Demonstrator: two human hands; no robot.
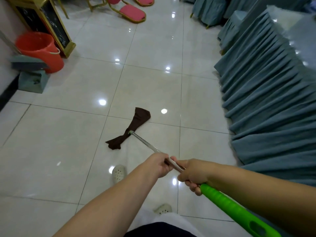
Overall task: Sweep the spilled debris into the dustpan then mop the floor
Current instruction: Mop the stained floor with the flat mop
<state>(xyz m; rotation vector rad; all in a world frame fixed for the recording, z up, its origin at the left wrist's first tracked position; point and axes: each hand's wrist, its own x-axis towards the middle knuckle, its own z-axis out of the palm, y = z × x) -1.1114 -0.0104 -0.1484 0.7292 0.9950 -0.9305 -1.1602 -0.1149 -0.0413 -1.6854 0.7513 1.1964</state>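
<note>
Left hand [158, 165], right hand [193, 175] grip mop [145, 141] handle — brown cloth on floor [68, 134].

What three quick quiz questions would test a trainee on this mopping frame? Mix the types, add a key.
1. True or false: both hands hold the mop handle.
2. Multiple choice: where does the orange bucket stand? A) beside the blue table skirt B) far left, by the dustpan C) between the person's feet
3. Fill in: the brown mop cloth lies on the white tiled ____.

Key: 1 true: the left hand grips the metal shaft ahead of the right hand, which sits just above the green grip. 2 B. 3 floor.
</note>
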